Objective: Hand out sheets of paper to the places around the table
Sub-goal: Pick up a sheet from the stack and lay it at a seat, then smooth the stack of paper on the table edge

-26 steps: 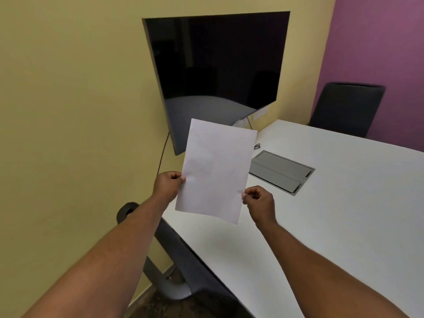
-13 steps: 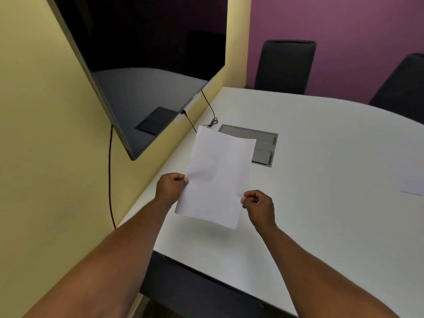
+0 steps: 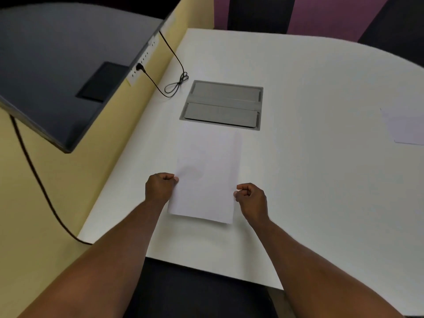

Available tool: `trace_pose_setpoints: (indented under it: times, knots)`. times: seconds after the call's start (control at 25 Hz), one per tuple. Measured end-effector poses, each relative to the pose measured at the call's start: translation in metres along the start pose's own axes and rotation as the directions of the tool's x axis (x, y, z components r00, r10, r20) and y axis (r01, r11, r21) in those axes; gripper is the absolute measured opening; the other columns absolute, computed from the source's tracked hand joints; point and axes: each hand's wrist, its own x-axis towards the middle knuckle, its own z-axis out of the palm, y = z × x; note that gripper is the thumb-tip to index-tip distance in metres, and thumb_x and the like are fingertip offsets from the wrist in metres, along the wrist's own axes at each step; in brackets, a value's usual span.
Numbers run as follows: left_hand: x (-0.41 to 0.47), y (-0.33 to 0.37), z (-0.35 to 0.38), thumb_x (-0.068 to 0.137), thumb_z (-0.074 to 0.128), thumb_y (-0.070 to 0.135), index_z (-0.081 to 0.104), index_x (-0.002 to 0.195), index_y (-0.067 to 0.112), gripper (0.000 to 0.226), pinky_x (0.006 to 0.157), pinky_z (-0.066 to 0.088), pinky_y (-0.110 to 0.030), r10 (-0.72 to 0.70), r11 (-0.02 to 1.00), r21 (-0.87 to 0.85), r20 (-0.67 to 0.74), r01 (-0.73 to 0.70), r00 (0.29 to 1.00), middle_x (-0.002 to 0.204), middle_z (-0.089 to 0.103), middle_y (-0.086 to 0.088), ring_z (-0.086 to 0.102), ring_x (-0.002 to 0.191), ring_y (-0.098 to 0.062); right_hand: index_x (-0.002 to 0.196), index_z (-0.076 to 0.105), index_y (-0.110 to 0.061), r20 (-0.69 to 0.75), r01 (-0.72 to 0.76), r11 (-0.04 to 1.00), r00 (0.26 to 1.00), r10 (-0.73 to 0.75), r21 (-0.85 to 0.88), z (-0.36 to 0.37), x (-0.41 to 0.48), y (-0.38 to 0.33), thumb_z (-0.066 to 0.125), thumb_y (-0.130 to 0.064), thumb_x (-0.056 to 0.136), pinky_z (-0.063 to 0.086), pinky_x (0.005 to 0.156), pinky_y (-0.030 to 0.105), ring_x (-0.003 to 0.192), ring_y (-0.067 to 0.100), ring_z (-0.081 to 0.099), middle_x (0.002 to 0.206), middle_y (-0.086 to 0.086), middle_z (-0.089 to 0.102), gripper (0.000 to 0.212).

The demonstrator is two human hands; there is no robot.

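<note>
A white sheet of paper [image 3: 206, 173] lies nearly flat just above the white table [image 3: 309, 184], near its front edge. My left hand [image 3: 160, 187] pinches the sheet's left edge. My right hand [image 3: 251, 198] pinches its right edge. Both fists are closed on the paper. A second white sheet [image 3: 406, 127] lies flat on the table at the far right, partly cut off by the frame.
A grey cable hatch [image 3: 222, 104] is set into the table just beyond the held sheet. A black cable [image 3: 174, 81] loops beside it. A dark wall screen [image 3: 62, 72] hangs at left. Dark chairs [image 3: 257, 12] stand at the far side, and another sits below the front edge.
The sheet has gone from held up and tilted to low and nearly flat over the table. The view has swung down and closer to the table; both hands keep their grip.
</note>
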Motion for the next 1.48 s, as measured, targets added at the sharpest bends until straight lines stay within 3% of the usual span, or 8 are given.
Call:
trace_pose_setpoints:
  times: [0.4,0.52,0.8,1.0,1.2,1.36,1.48]
  knots:
    - [0.033,-0.063,0.052,0.082,0.079,0.026,0.078,0.101,0.016,0.022,0.093,0.053,-0.033,-0.076,0.985,0.161,0.062,0.065,0.995,0.108,0.077,-0.003,0.069,0.104,-0.023,0.095,0.064,-0.032,0.008,-0.112,0.972,0.993,0.116,-0.207,0.023,0.028,0.063,0.065,-0.017,0.086,0.043,0.064,0.021,0.072,0.008,0.062,0.077,-0.008,0.066,0.017]
    - [0.033,-0.068,0.06,0.081,0.079,0.027,0.078,0.101,0.018,0.022,0.088,0.049,-0.028,-0.084,0.972,0.224,0.036,0.074,0.996,0.108,0.076,0.001,0.068,0.101,-0.019,0.099,0.064,-0.03,0.01,-0.157,0.944,0.986,0.167,-0.289,0.024,0.028,0.071,0.061,-0.019,0.086,0.048,0.067,0.027,0.076,0.01,0.063,0.082,-0.01,0.066,0.017]
    - [0.036,-0.068,0.066,0.081,0.076,0.027,0.071,0.103,0.018,0.024,0.087,0.052,-0.034,-0.073,0.935,0.349,0.006,0.066,0.997,0.102,0.074,-0.005,0.067,0.098,-0.027,0.104,0.06,-0.027,-0.008,-0.188,0.9,0.98,0.201,-0.392,0.031,0.034,0.07,0.058,-0.023,0.083,0.051,0.075,0.032,0.085,0.018,0.063,0.092,-0.008,0.065,0.022]
    - [0.026,-0.067,0.065,0.084,0.073,0.031,0.065,0.112,0.017,0.032,0.089,0.051,-0.04,0.011,0.905,0.424,0.005,-0.012,1.0,0.113,0.065,-0.005,0.063,0.104,-0.028,0.107,0.057,-0.026,0.019,-0.145,0.887,0.985,0.171,-0.438,0.027,0.031,0.068,0.058,-0.025,0.084,0.051,0.08,0.034,0.092,0.02,0.063,0.098,-0.007,0.064,0.024]
    - [0.002,-0.062,0.059,0.092,0.064,0.036,0.055,0.137,0.011,0.052,0.107,0.037,-0.045,0.304,0.734,0.607,0.106,-0.304,0.947,0.14,0.056,-0.009,0.049,0.132,-0.03,0.135,0.053,-0.017,0.102,0.128,0.73,0.992,-0.079,-0.671,0.012,0.014,0.055,0.057,-0.032,0.09,0.044,0.098,0.038,0.12,0.024,0.052,0.134,0.001,0.054,0.047]
    - [-0.018,-0.051,0.05,0.099,0.047,0.045,0.036,0.153,0.009,0.065,0.124,0.016,-0.042,0.426,0.514,0.696,0.3,-0.502,0.853,0.163,0.03,-0.009,0.021,0.153,-0.024,0.155,0.03,-0.012,0.179,0.239,0.627,0.971,-0.158,-0.741,-0.001,-0.001,0.036,0.052,-0.038,0.094,0.022,0.122,0.042,0.149,0.023,0.027,0.163,0.007,0.029,0.07]
    - [-0.039,-0.034,0.042,0.102,0.035,0.051,0.025,0.158,0.009,0.071,0.126,0.009,-0.042,0.483,0.404,0.694,0.391,-0.596,0.783,0.167,0.018,-0.009,0.011,0.156,-0.023,0.16,0.012,-0.012,0.208,0.275,0.557,0.961,-0.181,-0.784,-0.014,-0.017,0.021,0.044,-0.041,0.097,0.007,0.126,0.045,0.156,0.02,0.006,0.169,0.005,0.006,0.076]
